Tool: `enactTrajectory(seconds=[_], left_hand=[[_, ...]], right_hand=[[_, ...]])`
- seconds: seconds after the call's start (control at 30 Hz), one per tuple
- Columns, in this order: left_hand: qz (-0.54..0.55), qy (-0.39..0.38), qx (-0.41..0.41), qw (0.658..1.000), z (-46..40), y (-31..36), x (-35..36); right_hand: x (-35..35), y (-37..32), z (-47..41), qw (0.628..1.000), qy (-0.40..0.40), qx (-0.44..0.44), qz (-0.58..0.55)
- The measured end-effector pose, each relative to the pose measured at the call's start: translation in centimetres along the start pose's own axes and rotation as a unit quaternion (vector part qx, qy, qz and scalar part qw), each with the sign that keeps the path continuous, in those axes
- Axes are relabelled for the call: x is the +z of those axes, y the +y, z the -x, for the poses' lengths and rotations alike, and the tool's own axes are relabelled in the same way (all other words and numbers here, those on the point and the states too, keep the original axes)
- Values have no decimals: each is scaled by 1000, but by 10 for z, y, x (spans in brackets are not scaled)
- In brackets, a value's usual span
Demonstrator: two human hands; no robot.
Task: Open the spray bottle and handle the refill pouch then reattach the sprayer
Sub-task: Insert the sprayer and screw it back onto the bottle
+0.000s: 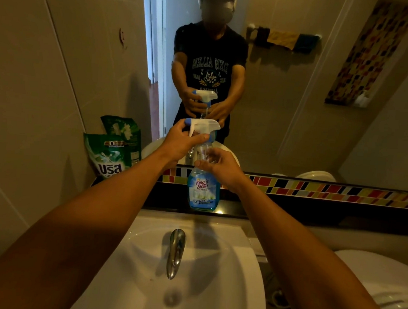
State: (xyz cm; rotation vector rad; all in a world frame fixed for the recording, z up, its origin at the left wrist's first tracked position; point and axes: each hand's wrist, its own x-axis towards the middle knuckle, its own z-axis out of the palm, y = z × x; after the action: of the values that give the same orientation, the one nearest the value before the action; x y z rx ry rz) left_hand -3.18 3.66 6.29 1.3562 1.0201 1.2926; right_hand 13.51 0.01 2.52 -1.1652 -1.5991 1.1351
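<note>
Your left hand point(183, 141) is closed on the sprayer point(203, 126); your right hand point(218, 166) is wrapped round the neck of the bottle point(203, 190), which stands on the dark ledge point(315, 211) behind the sink point(213, 275). Expect light, slick plastic — brace the neck and turn the collar. The refill pouch point(108, 156) leans at the left wall, soft and floppy — hold it near the top.

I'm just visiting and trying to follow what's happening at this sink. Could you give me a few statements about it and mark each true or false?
1. The left hand grips the white trigger sprayer. True.
2. The right hand holds the green refill pouch. False: it holds the spray bottle near its neck; the pouch leans at the wall, untouched.
3. The bottle stands on the dark ledge behind the basin. True.
4. Water runs from the faucet. False: none is visible.
</note>
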Motion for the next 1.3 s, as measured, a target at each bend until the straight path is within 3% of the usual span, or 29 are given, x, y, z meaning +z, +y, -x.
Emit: enactTrajectory(seconds=[0.33,0.57,0.77,1.07,1.3], left_hand=[[-22,-2,21,1000,1,4,-1],[-13,-28,-7,1000,0,4,-3],[0,-15,18,1000,0,0,-2],[-4,-14,-23,1000,-6,-3,-4],[-3,6,8,1000,-6,-5,-10]], right_hand=[[0,1,-3,1000,4,-13,21],[-1,6,-4,1000,2,1,21],[1,1,0,1000,-1,-4,26],[-2,2,1,999,7,2,36],[0,-1,-3,997,-5,4,75]])
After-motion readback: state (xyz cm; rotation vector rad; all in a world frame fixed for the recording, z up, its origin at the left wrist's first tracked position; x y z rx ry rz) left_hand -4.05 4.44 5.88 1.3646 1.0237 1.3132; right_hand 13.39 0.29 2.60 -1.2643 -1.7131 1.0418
